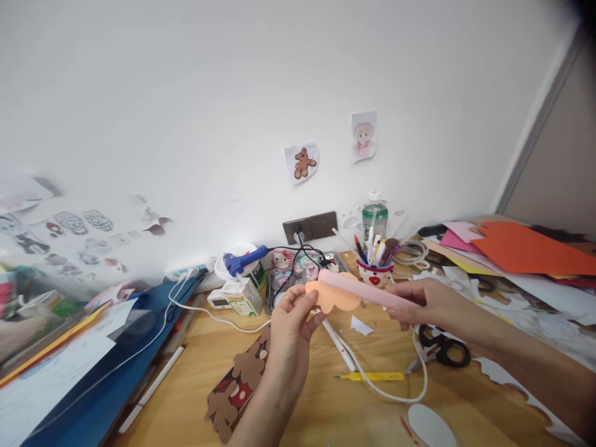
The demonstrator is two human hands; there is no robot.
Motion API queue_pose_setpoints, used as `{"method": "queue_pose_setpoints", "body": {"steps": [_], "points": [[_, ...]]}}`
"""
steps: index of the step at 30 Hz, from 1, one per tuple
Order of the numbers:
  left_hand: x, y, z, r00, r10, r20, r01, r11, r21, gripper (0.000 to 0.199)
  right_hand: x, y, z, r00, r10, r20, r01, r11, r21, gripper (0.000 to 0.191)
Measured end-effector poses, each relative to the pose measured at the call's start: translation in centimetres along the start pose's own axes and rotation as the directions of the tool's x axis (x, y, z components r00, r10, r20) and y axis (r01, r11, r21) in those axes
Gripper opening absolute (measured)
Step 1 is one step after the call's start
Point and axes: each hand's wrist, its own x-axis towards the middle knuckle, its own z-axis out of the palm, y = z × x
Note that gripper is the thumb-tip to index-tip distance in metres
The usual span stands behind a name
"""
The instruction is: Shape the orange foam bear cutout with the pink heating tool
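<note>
Orange scalloped paper [342, 302]: raised above the tabletop [186, 385], between the two hands, a pink round-ended strip [358, 289] across its upper edge.
Far left: loose papers [60, 372] over a blue sheet [135, 329]; drawings [77, 223] on the wall, any writing unreadable.
Power strip [189, 271]: white, cables plugged in.
Glue gun [241, 259]: blue, over a white round dish [226, 268]; marking too small to read.
Small carton [243, 298]: white and green, print illegible.
Brown bear-shaped cut-outs [251, 363]: on a dark red patterned piece.
Metal tray [269, 298]: holds Hello Kitty [281, 259] and other cartoon-faced items.
Left hand [294, 316]: thumb and fingers closed on the orange paper's left edge.
Yellow tweezers [379, 376]: on the tabletop, near a white cable.
Bottle [375, 217]: white cap, green label, lettering unreadable.
Cup [375, 276]: white with red decoration, filled with pens and a brush.
Right hand [421, 302]: fingers pinched closed on the strip's right end.
Scissors [447, 349]: black-handled, below the right hand in view.
Far right: red-orange sheet [535, 248] on pink, yellow and white papers.
</note>
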Motion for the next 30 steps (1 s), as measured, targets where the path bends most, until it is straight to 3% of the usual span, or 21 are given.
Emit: {"method": "queue_pose_setpoints", "body": {"steps": [3, 7, 11, 16, 20, 24, 27, 30], "points": [[-0.2, -0.7, 0.4, 0.998, -0.064, 0.008, 0.063, 0.997, 0.033, 0.027, -0.1, -0.1, 0.0, 1.0, -0.004, 0.014, 0.004, 1.0, 0.02, 0.023], [-0.6, -1.6, 0.9, 0.985, -0.161, -0.059, 0.166, 0.981, 0.095, 0.025, 0.1, 0.3, 0.4, 1.0, -0.013, 0.026, 0.011, 0.996, 0.088, 0.022], [-0.9, -1.7, 1.0, 0.99, -0.139, -0.009, 0.139, 0.985, 0.106, 0.021, 0.3, 0.6, 0.9, 1.0, -0.007, 0.019, 0.005, 0.994, 0.113, 0.026], [-1.1, -1.0, 1.2, 0.993, -0.099, -0.068, 0.106, 0.988, 0.109, 0.019, 0.3, 0.3, 1.1, 0.998, 0.032, -0.051, -0.029, 0.998, 0.061, 0.028], [-0.9, -0.8, 1.0, 0.995, -0.091, -0.032, 0.093, 0.991, 0.101, 0.022, 0.4, 0.5, 0.4, 0.993, 0.03, -0.118, -0.024, 0.998, 0.051, 0.029], [-0.8, -0.6, 0.6, 0.994, -0.089, -0.065, 0.093, 0.994, 0.063, 0.018, 0.5, 1.1, -0.8, 0.977, 0.013, -0.211, 0.021, 0.987, 0.157, 0.033], [-0.7, -0.4, 0.4, 0.995, -0.078, -0.059, 0.081, 0.996, 0.041, 0.015, 0.3, 1.0, -1.2, 0.983, 0.015, -0.186, 0.01, 0.991, 0.134, 0.033], [-0.6, -0.1, 0.3, 0.996, -0.087, -0.016, 0.088, 0.995, 0.039, 0.016, 0.1, 0.5, -0.8, 0.996, 0.013, -0.09, -0.01, 0.999, 0.035, 0.029]]}}
